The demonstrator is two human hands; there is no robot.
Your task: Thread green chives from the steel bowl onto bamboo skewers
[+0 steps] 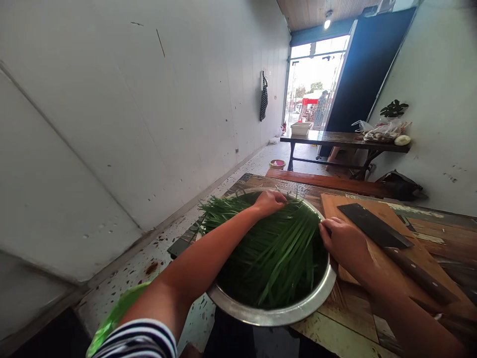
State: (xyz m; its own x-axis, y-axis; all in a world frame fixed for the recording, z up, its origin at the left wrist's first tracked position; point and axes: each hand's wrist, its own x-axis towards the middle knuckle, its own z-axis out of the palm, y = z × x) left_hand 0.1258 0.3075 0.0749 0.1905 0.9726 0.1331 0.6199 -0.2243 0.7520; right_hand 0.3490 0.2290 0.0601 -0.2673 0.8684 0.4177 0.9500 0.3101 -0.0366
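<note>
A wide metal basin [261, 316] in front of me is heaped with long green garlic chives [283, 253]. My left hand [270, 203] reaches across the basin to its far side, thumb and fingers pinched on the ends of some chives. At the right rim, my right hand [337, 238] is closed with thumb and fingertips together; what lies between them, if anything, is too small to make out. Close by on the right, a cleaver [376, 226] with a dark blade and a brown wooden handle rests on a wooden cutting board [331, 201].
Thin sticks [337, 296] poke out beside the basin on the plank table [350, 318]. A green plastic bag [119, 313] is low at left. Beyond stand a bench [328, 183] and another table [328, 138] bearing a white tub [301, 129] and bagged produce [383, 132].
</note>
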